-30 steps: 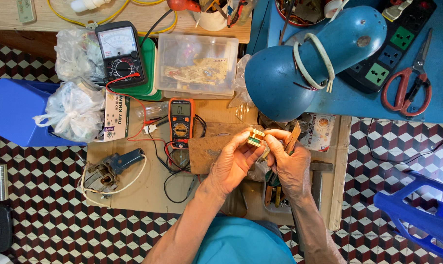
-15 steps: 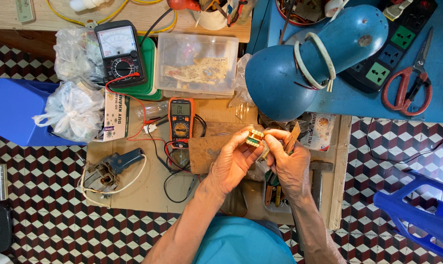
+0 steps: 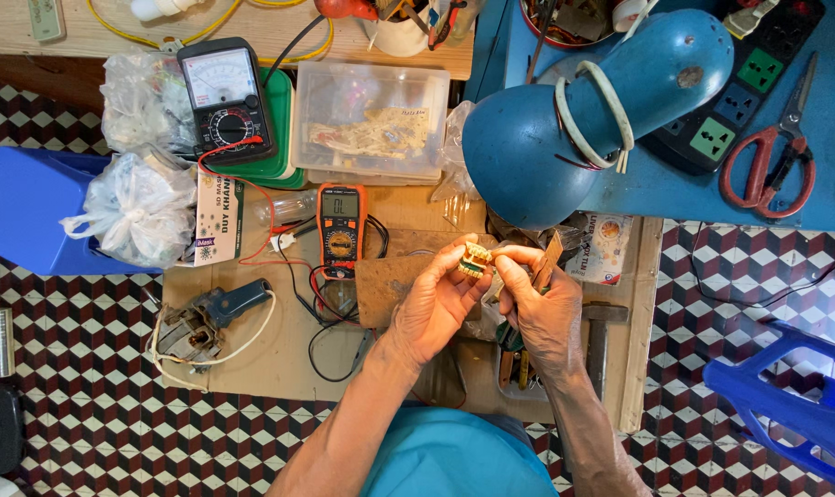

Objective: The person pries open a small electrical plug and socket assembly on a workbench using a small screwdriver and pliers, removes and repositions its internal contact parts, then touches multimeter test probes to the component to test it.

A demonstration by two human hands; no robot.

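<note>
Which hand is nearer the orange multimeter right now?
Left. The left hand is just right of the orange multimeter; the right hand sits farther right, beyond the left.

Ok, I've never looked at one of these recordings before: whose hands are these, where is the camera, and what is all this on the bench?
There is no machine here. The view comes from a camera on the person's head, looking straight down at their own two bare hands. The left hand pinches a small yellowish wound part, perhaps a little transformer; the right hand touches it too and also holds a thin flat tool. Below them is a wooden work board with an orange digital multimeter, a black analog meter, a clear plastic box, white plastic bags and a small motor with a cord. At the upper right are a blue desk lamp, red-handled scissors and a power strip.
</note>
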